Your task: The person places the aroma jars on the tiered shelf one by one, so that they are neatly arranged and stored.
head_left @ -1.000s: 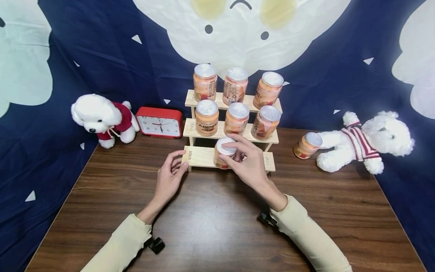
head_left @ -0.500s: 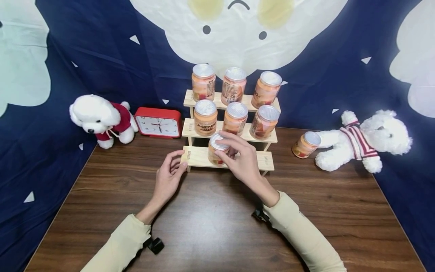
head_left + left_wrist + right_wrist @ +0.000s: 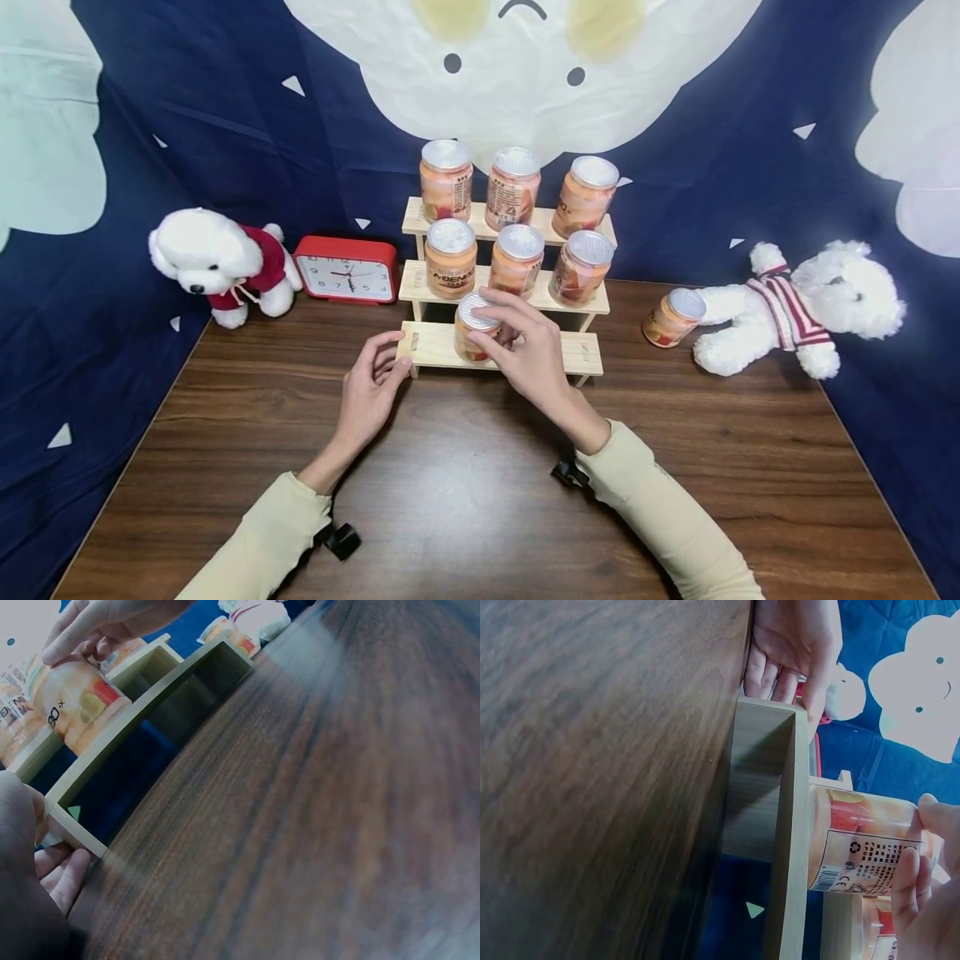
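Observation:
My right hand (image 3: pixel 534 354) pinches a jar (image 3: pixel 467 340) near its silver lid, thumb on one side and fingers on the other. The jar has a peach-coloured printed label and stands upright on the lowest step of a three-step wooden display rack (image 3: pixel 435 346), left of that step's middle. In the right wrist view the base of the jar (image 3: pixel 855 840) meets the board. At the step's left end, my left hand (image 3: pixel 369 383) holds the rack, thumb at the front edge and fingers round the end. Similar jars (image 3: pixel 450 271) fill the two upper steps, three on each.
Another jar (image 3: pixel 673 318) stands on the brown wooden table (image 3: pixel 450 483) to the right, beside a lying white plush toy (image 3: pixel 795 312) in stripes. On the left are a red alarm clock (image 3: pixel 347 269) and a white plush dog (image 3: pixel 225 258). A blue cloth hangs behind.
The right hand has moved the jar leftward along the lowest step, mostly in the first half second. The left hand stays at the rack's end.

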A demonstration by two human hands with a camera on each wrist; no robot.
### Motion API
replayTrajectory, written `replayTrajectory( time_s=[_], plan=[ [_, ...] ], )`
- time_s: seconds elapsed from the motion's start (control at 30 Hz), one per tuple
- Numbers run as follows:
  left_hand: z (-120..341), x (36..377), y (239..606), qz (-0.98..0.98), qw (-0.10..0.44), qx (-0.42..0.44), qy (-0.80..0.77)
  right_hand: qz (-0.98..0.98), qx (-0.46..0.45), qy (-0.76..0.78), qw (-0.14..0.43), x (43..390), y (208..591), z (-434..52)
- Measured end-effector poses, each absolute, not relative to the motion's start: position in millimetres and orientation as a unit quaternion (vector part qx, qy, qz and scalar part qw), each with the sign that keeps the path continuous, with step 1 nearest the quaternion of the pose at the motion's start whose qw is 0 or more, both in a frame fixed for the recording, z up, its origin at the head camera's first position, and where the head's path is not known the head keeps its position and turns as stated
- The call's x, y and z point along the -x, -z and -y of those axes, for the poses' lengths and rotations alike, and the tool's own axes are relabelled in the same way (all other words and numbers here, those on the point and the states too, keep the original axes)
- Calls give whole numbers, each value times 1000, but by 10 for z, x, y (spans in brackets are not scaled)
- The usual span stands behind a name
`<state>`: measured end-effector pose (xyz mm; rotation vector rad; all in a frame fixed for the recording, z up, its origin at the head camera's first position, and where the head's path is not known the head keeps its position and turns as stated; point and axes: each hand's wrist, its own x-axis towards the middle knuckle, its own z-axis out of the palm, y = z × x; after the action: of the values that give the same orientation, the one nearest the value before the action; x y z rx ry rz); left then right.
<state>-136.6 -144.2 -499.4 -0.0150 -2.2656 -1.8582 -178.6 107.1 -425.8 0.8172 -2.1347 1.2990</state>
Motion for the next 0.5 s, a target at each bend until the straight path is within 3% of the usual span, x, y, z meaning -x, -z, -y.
replayTrajectory(
  time_s=[0.5],
  plan=[
    [1445,1368,5001,766,109,7,633,747,-320,-510,282,1739,4179,-1265]
  ],
)
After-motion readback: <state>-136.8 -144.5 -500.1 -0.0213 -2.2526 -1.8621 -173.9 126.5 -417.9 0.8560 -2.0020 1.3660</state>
